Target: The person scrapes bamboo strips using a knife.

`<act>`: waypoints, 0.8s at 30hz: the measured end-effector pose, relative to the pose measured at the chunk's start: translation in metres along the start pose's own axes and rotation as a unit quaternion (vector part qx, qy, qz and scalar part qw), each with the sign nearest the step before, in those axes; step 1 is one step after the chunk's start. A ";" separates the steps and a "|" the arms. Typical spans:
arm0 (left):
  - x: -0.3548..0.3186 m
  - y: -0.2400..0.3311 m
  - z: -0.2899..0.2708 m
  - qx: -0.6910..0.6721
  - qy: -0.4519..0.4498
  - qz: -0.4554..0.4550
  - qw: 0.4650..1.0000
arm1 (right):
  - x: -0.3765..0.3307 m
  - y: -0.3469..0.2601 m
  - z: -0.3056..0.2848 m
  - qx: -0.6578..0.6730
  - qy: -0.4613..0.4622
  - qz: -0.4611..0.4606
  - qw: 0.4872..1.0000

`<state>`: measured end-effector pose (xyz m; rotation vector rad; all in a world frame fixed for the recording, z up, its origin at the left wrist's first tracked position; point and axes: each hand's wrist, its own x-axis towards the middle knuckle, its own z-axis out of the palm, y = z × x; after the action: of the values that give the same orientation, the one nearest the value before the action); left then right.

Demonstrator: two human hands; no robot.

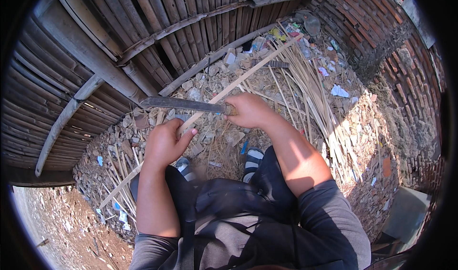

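Note:
My left hand [164,139] is closed around a long pale bamboo strip [250,73], thumb out along it. The strip slants from the lower left, past my left thigh, to the far right. My right hand [250,109] grips the handle of a machete [186,103]. Its dark blade points left and crosses the strip just beyond my left fingers. Whether the edge touches the strip or bites into it, I cannot tell.
Many loose bamboo strips [317,96] lie to the right, and a smaller bunch [125,186] lies by my left leg. Rubble and litter cover the ground. A bamboo slat wall [191,26] rises ahead and left; a brick wall [367,17] stands on the right.

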<state>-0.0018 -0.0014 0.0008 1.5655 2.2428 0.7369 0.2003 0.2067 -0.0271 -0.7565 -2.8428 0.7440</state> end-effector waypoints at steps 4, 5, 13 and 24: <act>0.001 0.004 0.001 -0.008 -0.004 -0.001 1.000 | -0.002 0.008 -0.005 0.026 0.028 0.009 0.999; 0.001 0.004 0.000 -0.008 -0.004 -0.002 1.000 | -0.002 0.010 -0.008 0.025 0.028 0.008 0.999; 0.001 0.003 -0.002 -0.015 0.005 -0.001 1.000 | 0.000 0.027 -0.017 0.060 0.059 0.128 0.988; 0.001 0.003 -0.003 0.019 -0.025 -0.008 0.999 | 0.004 0.007 0.002 0.033 0.012 0.032 0.999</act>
<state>-0.0012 -0.0005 0.0047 1.5632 2.2431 0.6487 0.1994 0.2133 -0.0327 -0.8446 -2.7702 0.8267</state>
